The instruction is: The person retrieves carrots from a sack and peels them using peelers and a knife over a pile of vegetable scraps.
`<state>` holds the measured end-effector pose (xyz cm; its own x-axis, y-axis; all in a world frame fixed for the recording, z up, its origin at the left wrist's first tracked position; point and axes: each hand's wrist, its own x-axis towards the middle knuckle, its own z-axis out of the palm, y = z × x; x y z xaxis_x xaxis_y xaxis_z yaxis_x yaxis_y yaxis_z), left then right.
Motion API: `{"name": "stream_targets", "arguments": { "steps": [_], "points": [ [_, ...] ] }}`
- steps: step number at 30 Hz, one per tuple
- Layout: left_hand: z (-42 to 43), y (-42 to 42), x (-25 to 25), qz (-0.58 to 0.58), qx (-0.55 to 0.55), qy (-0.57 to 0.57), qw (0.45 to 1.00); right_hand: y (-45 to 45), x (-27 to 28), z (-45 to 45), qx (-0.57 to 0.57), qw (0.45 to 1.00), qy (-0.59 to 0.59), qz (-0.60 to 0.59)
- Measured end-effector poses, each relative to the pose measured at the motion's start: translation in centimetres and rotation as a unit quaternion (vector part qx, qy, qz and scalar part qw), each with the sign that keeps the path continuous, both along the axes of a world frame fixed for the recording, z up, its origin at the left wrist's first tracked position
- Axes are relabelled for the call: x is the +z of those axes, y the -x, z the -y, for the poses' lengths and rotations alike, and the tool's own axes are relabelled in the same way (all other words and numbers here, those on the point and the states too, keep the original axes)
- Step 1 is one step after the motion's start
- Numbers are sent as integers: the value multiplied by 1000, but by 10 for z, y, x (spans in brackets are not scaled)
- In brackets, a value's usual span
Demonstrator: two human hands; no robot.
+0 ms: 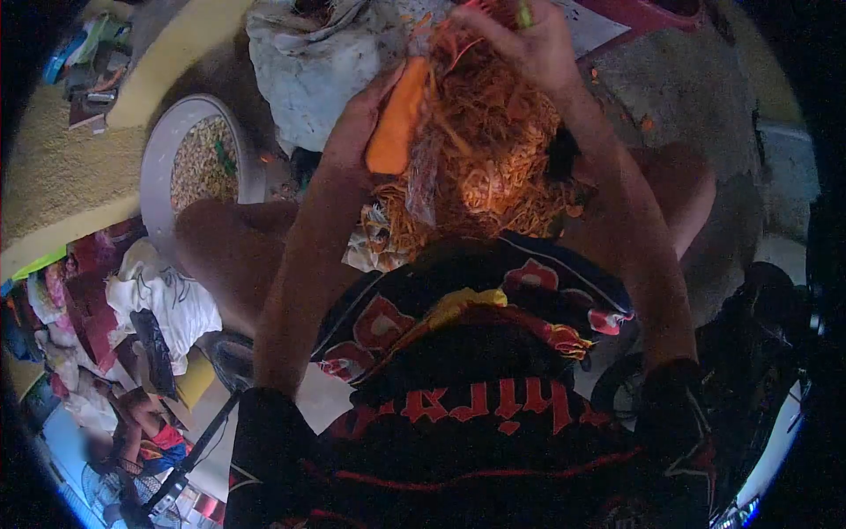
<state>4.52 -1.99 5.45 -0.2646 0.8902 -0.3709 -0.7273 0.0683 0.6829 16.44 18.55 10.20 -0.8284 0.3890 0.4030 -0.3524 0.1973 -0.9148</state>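
Observation:
My left hand [354,132] is closed round a smooth, flat-sided orange piece [398,123], which looks like a cut vegetable and stands nearly upright. A heap of orange shreds [498,167] fills the space between my two arms, with clear plastic [425,181] along its left side. At the top of the view, my right hand [542,44] is bent round a small red and green item [524,16]. My fingers partly cover that item, so its kind does not show. It is above the far end of the heap.
A pale round tub [157,163] of small light pieces stands to the left. Beyond my left hand lies a whitish sack [308,84]. A red-edged object [648,26] is at the top right. Another person [145,432] is at the lower left, near a white cloth [167,295].

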Motion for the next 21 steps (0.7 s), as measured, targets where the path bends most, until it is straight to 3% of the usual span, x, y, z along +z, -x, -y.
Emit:
{"name": "stream_targets", "arguments": {
  "steps": [1,2,4,5,7,9,10,11,13,16,19,21],
  "points": [
    [4,4,-6,-3,-1,-3,1000,-1,-1,-4,-128,983,-116,57],
    [6,8,-12,18,-41,-36,998,-2,-8,-1,-130,983,-119,54],
    [2,5,-9,39,-80,-71,994,-6,-21,17,-83,976,-161,123],
    [-1,-5,-6,7,-18,-36,999,-8,-21,22,-83,975,-163,122],
    [-5,-19,3,-25,45,2,999,-11,-18,38,0,929,-369,5],
    [-1,-28,6,-11,85,-98,991,-7,-25,30,-19,931,-363,26],
    [-3,-23,5,-9,84,-97,992,-5,-30,21,-39,929,-364,45],
    [-9,-9,4,-11,61,-44,997,-1,-33,9,-37,929,-366,44],
    [-6,4,0,-15,42,9,999,4,-38,-13,-157,938,-294,98],
    [-4,7,2,-13,-5,24,1000,5,-33,-23,-140,969,-198,55],
    [-4,-11,13,-42,11,3,999,-6,-22,18,-69,961,-262,60],
    [-9,-19,23,22,85,45,995,-9,-18,30,-52,941,-333,20]
  ]
}}
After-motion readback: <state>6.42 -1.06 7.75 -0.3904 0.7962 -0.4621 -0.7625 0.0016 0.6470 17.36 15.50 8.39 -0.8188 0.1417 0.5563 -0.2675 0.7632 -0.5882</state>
